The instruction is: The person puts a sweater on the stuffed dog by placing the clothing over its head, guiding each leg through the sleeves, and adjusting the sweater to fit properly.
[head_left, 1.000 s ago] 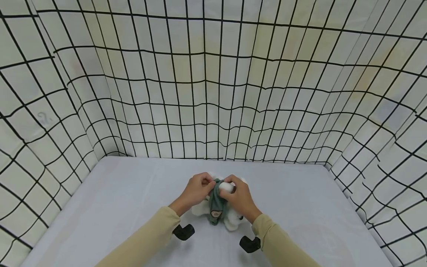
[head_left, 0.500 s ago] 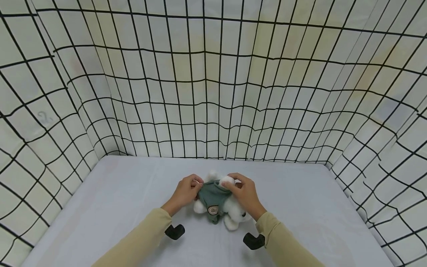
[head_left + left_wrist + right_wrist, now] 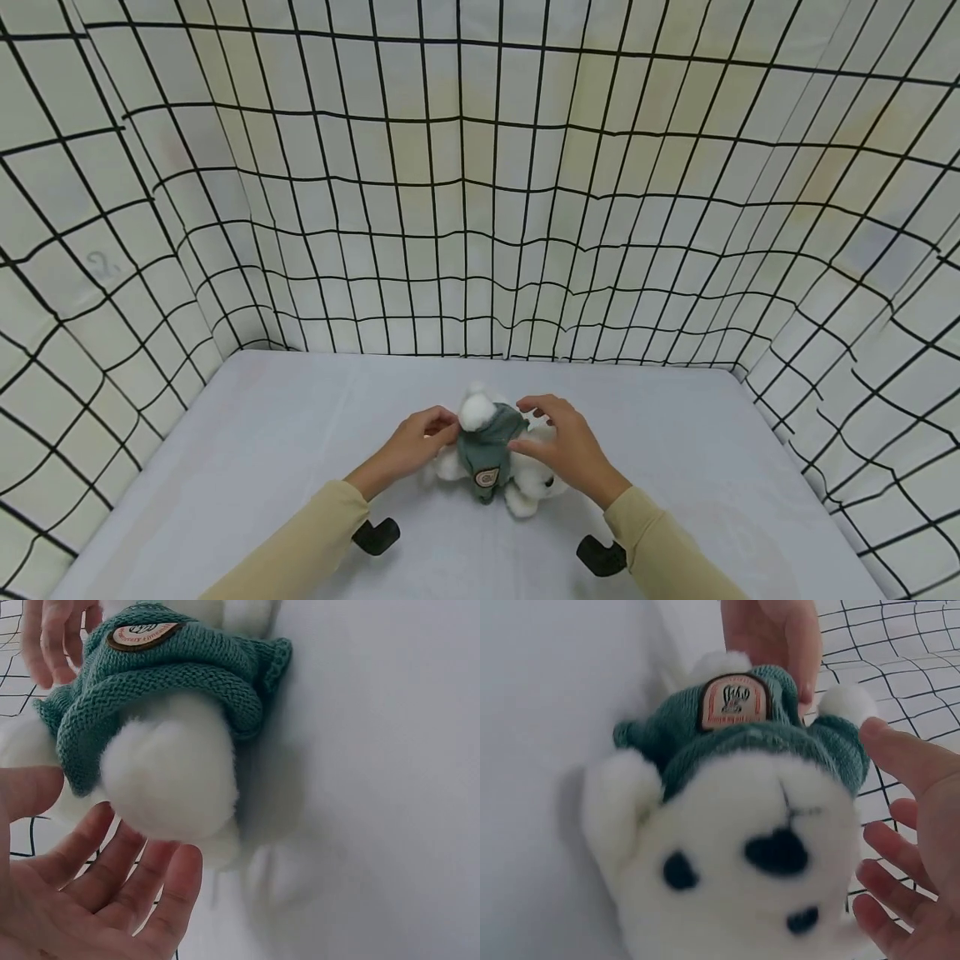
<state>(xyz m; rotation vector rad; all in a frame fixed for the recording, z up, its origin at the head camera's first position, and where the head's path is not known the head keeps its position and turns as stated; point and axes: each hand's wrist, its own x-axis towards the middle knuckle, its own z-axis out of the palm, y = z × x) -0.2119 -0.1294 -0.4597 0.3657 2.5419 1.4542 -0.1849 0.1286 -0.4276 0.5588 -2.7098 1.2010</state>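
Compared w/ a moment ago, L hand (image 3: 412, 442) and R hand (image 3: 567, 446) no longer pinch the white plush bear (image 3: 712, 825) or its green knit sweater (image 3: 482, 454): each grip is wide, w/ nothing held, so the bear, lying btwn them on table (image 3: 337, 417), apparently wears it w/o help.

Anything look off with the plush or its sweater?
The green sweater looks odd: in the head view, its lower sleeve shows no paw at the end, so an arm of the plush toy may be tucked inside.
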